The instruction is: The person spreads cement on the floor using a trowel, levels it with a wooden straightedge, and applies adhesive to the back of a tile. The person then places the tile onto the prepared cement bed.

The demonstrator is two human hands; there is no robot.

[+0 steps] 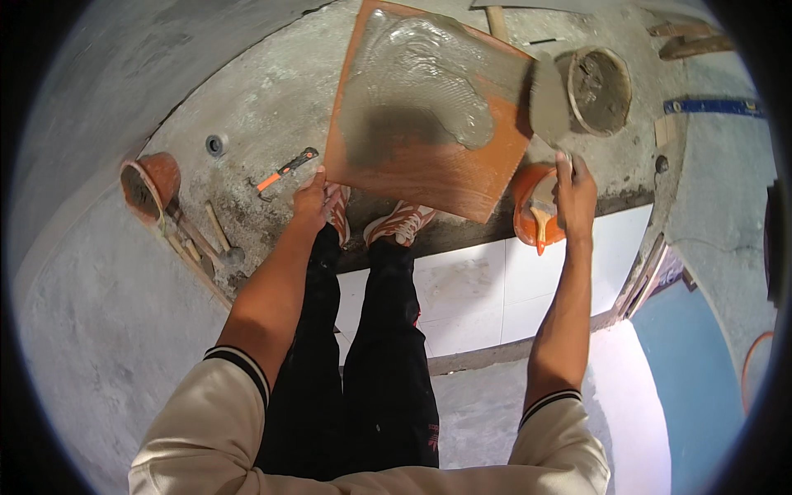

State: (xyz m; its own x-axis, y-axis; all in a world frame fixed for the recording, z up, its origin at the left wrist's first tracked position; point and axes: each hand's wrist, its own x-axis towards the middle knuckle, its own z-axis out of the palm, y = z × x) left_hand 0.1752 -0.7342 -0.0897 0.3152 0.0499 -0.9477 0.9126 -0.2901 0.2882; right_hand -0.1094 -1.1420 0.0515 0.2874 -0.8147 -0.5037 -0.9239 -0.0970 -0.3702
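My left hand [312, 200] grips the near left corner of a large orange-brown tile [487, 177], its fingers partly hidden behind it. Grey wet mortar [412, 78] covers most of the tile's upward face and leaves the near and right edges bare. My right hand [576, 196] is closed round the handle of a trowel. The grey trowel blade [547, 101] points away from me, between the tile's right corner and a round bucket [624, 92] with mortar inside. Just left of my right hand, a brush [541, 221] leans in an orange container [521, 194].
An orange-handled hammer [285, 172] lies left of the tile, near a round pipe opening [214, 146]. Farther left are an orange bucket [165, 177] and a mallet [221, 235]. White floor tiles [462, 285] lie by my feet. A blue spirit level [716, 107] rests at far right.
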